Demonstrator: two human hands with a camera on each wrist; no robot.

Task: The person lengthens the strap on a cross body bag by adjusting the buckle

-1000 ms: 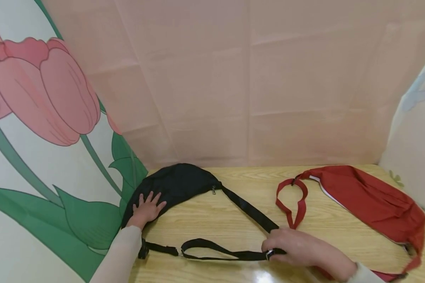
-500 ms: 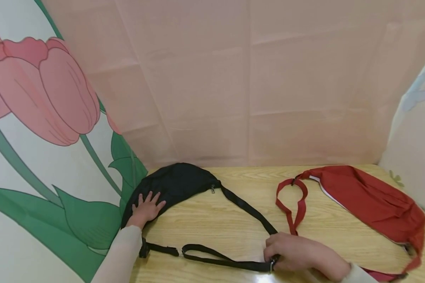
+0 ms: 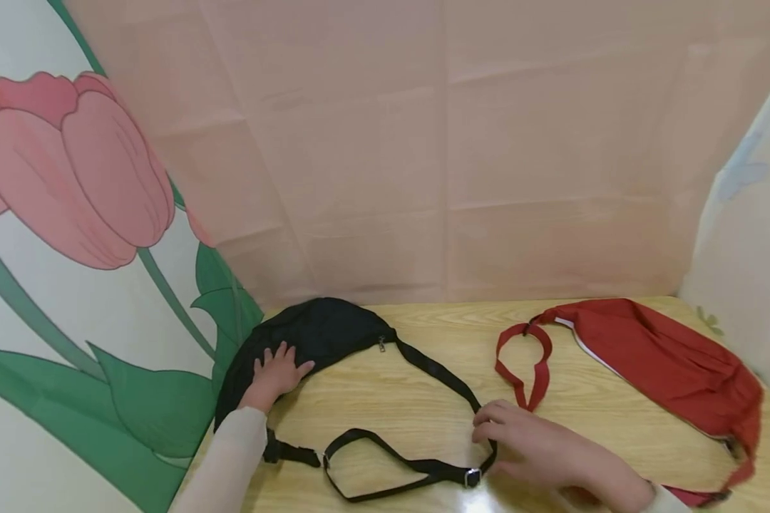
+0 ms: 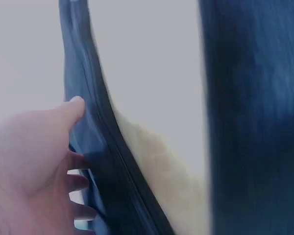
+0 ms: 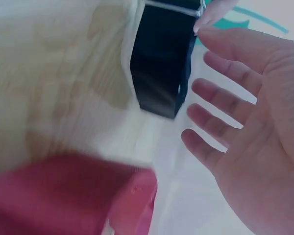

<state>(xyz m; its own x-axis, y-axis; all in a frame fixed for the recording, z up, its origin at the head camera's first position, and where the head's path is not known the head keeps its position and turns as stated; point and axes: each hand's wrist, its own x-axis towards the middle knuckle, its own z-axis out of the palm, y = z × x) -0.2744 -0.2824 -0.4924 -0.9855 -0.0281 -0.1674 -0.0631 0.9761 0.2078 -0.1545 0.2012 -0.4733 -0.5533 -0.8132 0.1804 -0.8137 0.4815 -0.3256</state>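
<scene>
1. A black waist bag (image 3: 324,329) lies at the far left of the wood-grain table (image 3: 385,399), its curved edge toward the pink-brown backdrop (image 3: 359,157).
2. The left hand (image 3: 279,372) rests on the bag's lower left part, fingers spread apart and gripping nothing. In the left wrist view, the thumb lies against dark fabric beside a zip.
3. A metal zipper pull (image 3: 381,344) hangs near the bag's right end.
4. From that end, the black strap (image 3: 438,370) curves down to the right hand (image 3: 542,445).
5. The right hand's fingers are loosely bent and released; the right wrist view shows them apart, with the strap just beside the thumb tip. Whether they touch, I cannot tell.
6. Beyond this hand, the strap turns back left through a metal slider (image 3: 473,477) and forms an open loop, ending near a black buckle (image 3: 271,449) below the left forearm.
7. A red waist bag (image 3: 664,363) lies slanted on the table's right side, with a pale zip along its lower edge. Its looped red strap (image 3: 542,377) lies just beyond the right hand.
8. A tulip print (image 3: 115,174) covers the left wall.
</scene>
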